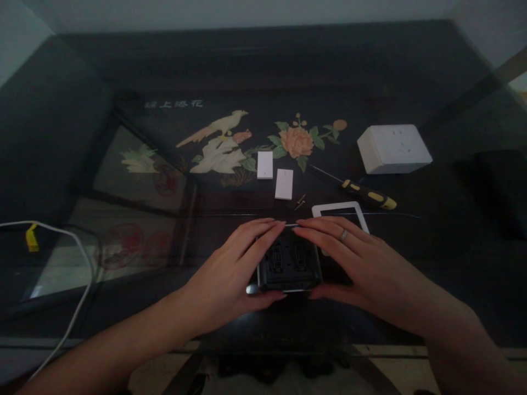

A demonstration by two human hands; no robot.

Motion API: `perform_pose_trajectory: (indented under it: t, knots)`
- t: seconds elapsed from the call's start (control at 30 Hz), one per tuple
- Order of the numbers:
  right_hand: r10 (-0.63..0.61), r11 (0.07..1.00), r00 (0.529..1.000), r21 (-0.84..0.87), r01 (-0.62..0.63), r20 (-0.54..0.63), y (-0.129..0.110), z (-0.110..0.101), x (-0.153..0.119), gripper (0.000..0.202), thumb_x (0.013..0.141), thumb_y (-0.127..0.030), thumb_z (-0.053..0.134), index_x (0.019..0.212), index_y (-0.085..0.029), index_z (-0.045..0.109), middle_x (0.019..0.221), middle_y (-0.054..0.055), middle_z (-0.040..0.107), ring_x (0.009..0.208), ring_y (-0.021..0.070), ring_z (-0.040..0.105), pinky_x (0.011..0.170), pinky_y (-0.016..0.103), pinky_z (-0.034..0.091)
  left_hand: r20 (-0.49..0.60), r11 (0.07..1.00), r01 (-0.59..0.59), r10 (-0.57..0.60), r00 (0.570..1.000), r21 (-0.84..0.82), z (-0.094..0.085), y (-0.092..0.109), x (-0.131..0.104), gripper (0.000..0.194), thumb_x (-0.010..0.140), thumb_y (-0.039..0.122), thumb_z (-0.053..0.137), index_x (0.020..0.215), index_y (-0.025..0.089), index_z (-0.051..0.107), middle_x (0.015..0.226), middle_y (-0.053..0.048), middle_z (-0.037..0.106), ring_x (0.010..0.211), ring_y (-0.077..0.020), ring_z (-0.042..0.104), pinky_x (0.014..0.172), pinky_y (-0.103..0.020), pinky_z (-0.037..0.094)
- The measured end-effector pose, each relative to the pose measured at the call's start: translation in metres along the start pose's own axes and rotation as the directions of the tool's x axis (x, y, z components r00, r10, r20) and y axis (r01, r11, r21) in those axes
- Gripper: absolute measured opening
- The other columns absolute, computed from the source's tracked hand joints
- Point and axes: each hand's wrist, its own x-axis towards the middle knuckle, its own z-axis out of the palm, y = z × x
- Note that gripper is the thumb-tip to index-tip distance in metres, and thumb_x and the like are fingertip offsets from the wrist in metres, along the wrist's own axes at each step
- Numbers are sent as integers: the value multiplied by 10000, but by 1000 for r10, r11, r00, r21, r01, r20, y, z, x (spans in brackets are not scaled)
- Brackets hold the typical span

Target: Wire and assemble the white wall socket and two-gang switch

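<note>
Black module (289, 267), gripped between left hand (233, 274) and right hand (381, 271) near the white frame (362, 219), likely for steadiness. Screws (300, 202) and screwdriver (368, 194) beside that frame, presumably for easy reach.

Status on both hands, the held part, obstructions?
Left hand and right hand on opposite sides of black module. White frame partly hidden by right hand. Screwdriver, screws farther out; nothing visibly blocking.
</note>
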Motion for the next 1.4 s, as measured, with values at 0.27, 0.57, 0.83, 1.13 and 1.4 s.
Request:
perform_pose_trajectory:
  t: [0.27,0.57,0.83,1.13,1.4]
  knots:
    - [-12,1000,1000,-14,12,-19,0,1,0,811,667,-356,876,1328,-105,477,1310,156,637,1204,332,592,1008,493,553,-2,1000,9,-9,1000,8,-1,-2,0,945,771,349,805,1511,188,240,1441,-183,449,1347,-315,470,1141,-481,435]
    - [-31,999,998,-41,29,-46,1,2,-1,799,662,-376,878,1312,-102,505,1296,150,649,1199,325,598,1015,478,554,-9,999,-12,12,1000,43,-2,-1,1,952,772,401,800,1509,153,250,1440,-183,462,1334,-285,488,1149,-425,429]
    - [-33,999,998,-15,33,-46,3,3,0,775,673,-381,870,1304,-113,510,1284,145,652,1190,324,603,1003,474,562,2,998,-9,9,1000,55,-2,-3,1,954,770,423,797,1510,163,254,1441,-182,461,1332,-300,492,1129,-441,451]
    - [42,993,999,108,-41,-2,4,3,-4,756,730,-346,834,1348,-144,448,1327,139,599,1267,289,539,1057,458,522,-19,999,-10,11,1000,54,0,-5,1,969,745,461,812,1498,184,269,1440,-179,473,1317,-303,505,1103,-451,477]
    - [83,981,996,173,-86,29,4,2,-3,729,750,-325,819,1346,-174,428,1343,126,599,1295,284,528,1056,463,520,-24,998,-23,24,999,62,3,-6,2,949,751,470,805,1488,169,287,1441,-183,471,1320,-299,498,1105,-451,472]
